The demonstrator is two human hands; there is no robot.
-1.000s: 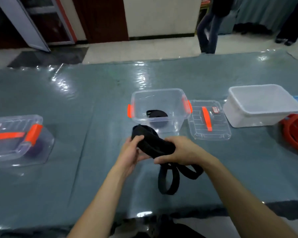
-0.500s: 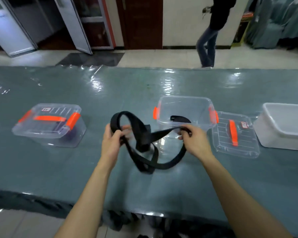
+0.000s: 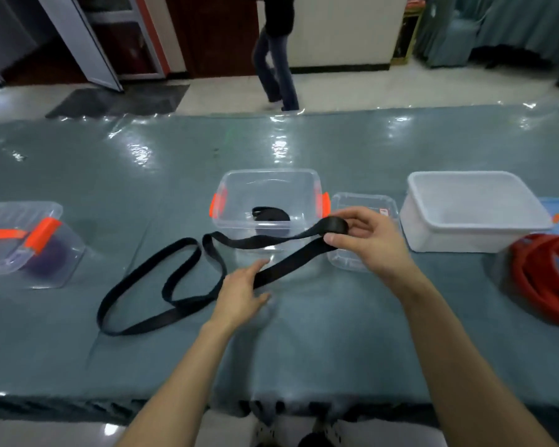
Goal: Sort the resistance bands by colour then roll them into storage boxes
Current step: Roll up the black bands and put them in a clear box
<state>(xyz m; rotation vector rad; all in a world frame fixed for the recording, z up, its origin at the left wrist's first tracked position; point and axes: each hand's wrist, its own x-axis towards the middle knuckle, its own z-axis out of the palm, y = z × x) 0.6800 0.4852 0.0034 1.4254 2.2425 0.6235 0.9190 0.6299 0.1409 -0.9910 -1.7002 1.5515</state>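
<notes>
Right hand (image 3: pixel 365 240) pinches started roll of long black flat rubber band (image 3: pixel 291 264); left hand (image 3: pixel 242 288) flat, pressing it at centre of grey-green table (image 3: pixel 336 333). Risk: crossed tail loops twist roll; slack pinch, it springs open.

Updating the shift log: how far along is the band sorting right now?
Done: a purple band sits in the closed box on the left, and one rolled black band lies in the open clear box. In hand: the right hand pinches the started roll of a second black band, the left hand flat on its strap. Left: finish and box that roll, then the red bands at far right.
</notes>
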